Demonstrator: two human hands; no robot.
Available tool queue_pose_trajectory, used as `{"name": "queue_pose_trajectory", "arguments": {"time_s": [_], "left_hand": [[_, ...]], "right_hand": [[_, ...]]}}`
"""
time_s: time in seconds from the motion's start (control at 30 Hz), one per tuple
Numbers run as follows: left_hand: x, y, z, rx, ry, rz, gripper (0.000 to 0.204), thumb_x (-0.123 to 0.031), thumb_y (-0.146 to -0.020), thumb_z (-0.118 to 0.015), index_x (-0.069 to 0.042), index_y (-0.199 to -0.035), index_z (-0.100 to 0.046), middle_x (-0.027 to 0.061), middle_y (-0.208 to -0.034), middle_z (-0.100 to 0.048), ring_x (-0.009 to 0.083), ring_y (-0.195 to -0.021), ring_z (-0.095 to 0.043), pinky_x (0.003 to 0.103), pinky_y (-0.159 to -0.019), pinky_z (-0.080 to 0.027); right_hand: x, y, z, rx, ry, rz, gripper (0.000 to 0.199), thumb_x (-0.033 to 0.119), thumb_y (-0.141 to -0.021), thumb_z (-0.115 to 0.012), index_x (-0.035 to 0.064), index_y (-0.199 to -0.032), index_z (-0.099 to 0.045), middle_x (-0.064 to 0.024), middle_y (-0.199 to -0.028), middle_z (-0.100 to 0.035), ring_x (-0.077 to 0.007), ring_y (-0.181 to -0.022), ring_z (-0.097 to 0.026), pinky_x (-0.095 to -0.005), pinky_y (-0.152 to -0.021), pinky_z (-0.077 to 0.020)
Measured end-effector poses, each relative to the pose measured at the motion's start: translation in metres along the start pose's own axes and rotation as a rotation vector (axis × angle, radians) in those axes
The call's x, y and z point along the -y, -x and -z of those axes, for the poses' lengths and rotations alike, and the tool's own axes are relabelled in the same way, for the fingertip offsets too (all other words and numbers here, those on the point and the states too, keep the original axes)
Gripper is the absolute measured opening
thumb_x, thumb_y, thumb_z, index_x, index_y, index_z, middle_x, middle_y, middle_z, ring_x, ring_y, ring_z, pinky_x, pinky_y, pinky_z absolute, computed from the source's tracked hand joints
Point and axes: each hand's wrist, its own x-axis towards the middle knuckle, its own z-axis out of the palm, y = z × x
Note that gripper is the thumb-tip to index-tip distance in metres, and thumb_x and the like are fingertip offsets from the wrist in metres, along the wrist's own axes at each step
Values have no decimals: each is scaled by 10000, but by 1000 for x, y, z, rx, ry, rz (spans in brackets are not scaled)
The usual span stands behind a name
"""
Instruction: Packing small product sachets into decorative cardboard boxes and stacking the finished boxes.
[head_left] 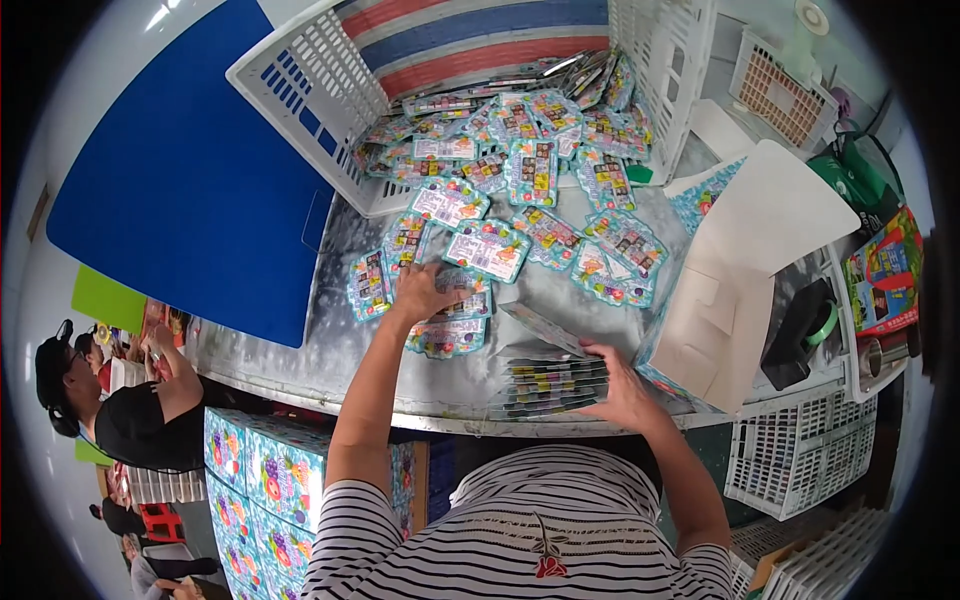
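head view: the left hand (425,295) lies spread on a packet (470,303), loose packets (487,250) beyond it; the right hand (627,393) clasps a stack (553,385) at its left. collecting seems under way; the next move likely calls for a clean pinch.

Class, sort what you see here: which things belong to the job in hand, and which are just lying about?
Likely part of the job:
Loose packets, some under the left hand
Stack of packets, gripped at one end by the right hand
White crate, with packets inside
Open carton

Seemingly just lying about:
Blue board
Black tape dispenser
Green bag
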Motion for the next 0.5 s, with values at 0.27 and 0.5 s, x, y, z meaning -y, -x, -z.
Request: {"name": "queue_pose_trajectory", "arguments": {"time_s": [0.27, 0.5], "left_hand": [[15, -7, -3, 61, -62, 121, 1060, -739, -503, -763, 79, -1147, -564, 256, -1189, -565, 369, -1196, -489, 430, -994, -406], [-5, 29, 11, -127, 368, 36, 704, -487, -668, -825, 69, -1022, -579, 196, -940, -635, 274, -882, -615, 362, -770, -495]], "right_hand": [[-2, -1, 0, 17, -8, -19, 868, 192, -620, -857, 95, -1304, -331, -117, -1407, -411, -308, -1315, -396, -396, -1086, -333], [-4, -3, -2, 18, -19, 41, 869, 227, -637, -841, 59, -1304, -312, -156, -1375, -413, -331, -1291, -397, -403, -1079, -332]]}}
